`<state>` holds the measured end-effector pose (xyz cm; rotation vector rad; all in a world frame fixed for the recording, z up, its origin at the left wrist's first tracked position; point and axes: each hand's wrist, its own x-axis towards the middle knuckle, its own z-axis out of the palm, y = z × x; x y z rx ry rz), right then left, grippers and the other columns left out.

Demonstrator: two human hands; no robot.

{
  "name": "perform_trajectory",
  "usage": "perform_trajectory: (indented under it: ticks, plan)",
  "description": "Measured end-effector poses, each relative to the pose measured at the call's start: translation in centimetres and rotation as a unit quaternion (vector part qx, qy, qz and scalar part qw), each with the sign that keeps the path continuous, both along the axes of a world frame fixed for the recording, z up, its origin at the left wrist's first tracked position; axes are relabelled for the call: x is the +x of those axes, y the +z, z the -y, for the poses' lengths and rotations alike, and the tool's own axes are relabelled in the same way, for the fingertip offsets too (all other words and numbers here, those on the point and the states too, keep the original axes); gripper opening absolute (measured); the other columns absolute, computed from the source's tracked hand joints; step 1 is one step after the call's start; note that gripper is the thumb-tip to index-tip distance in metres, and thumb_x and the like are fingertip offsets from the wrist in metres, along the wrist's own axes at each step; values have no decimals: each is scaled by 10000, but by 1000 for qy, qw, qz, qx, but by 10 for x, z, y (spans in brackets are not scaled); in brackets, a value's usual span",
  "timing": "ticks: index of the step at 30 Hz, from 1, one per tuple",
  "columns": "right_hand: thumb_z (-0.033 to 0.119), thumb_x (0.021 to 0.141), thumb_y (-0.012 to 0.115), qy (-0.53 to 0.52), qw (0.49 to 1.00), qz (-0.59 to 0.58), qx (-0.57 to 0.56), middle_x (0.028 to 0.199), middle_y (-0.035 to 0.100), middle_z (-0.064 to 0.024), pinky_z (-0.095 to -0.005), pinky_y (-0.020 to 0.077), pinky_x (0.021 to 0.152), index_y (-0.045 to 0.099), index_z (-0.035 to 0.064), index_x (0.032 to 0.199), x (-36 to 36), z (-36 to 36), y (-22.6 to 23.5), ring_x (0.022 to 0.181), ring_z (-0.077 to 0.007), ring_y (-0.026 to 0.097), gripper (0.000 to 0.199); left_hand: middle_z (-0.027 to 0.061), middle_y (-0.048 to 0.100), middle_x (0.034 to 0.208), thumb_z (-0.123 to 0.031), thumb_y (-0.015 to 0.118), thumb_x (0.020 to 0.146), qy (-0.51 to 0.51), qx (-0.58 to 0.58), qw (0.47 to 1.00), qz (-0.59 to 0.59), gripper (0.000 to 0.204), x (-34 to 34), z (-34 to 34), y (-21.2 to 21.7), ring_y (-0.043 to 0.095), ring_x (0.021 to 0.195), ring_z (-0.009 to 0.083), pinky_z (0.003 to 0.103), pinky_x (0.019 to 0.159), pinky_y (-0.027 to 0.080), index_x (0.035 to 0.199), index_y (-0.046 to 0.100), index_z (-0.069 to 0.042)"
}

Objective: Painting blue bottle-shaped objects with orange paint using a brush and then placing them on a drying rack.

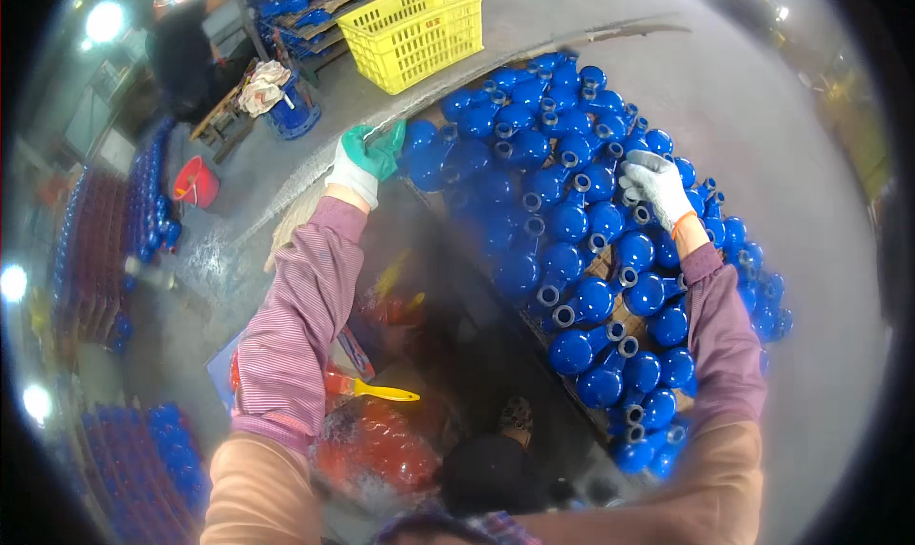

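Many glossy blue metal parts [569, 223], each with a rounded body and a ring-ended neck, lie packed close on a board in front of me and to the right. My left hand [367, 159], in a white and green glove, is at the far left edge of these parts. Its thumb and fingers look spread, with nothing visible between them. My right hand [656, 183], in a pale grey glove, is over the parts' far right side. Its fingers curl down among them, and what they hold, if anything, is hidden.
A yellow-handled brush [386, 392] lies by red, paint-smeared material [376, 447] below my left arm. Beyond stand a yellow crate [410, 45], a blue bucket [294, 118] with a rag [264, 88], and a red bucket [196, 182]. Stacked blue parts [148, 197] line the left.
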<state>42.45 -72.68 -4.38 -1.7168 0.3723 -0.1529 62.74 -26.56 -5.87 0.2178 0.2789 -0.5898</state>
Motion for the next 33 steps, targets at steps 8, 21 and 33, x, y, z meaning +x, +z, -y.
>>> perform_trajectory:
  ticks: [8, 21, 33]
  plan:
    - [126, 923, 618, 64, 998, -8, 14, 1152, 674, -133, -285, 563, 741, 562, -46, 1293, -32, -25, -22, 899, -192, 688, 412, 330, 476, 1309, -620, 602, 861, 19, 457, 863, 216, 892, 44, 6, 14, 561, 1137, 498, 542, 901, 533, 1473, 261, -67]
    - [74, 923, 618, -29, 997, -65, 34, 1042, 708, -111, -251, 549, 749, 605, -50, 1226, -201, -47, -25, 886, -138, 675, 328, 264, 498, 1366, -540, 561, 924, -81, 408, 884, 214, 837, -36, 68, 0, 570, 1167, 404, 459, 990, 499, 1445, 312, 66]
    - [120, 949, 599, 3, 997, -7, 72, 1003, 696, -105, -241, 534, 694, 620, -48, 1169, -312, -144, -27, 783, -115, 644, 278, 122, 546, 1373, -203, 700, 820, 113, 589, 262, 756, 649, -399, -67, 245, 577, 1176, 255, 373, 1068, 413, 1413, 476, -68]
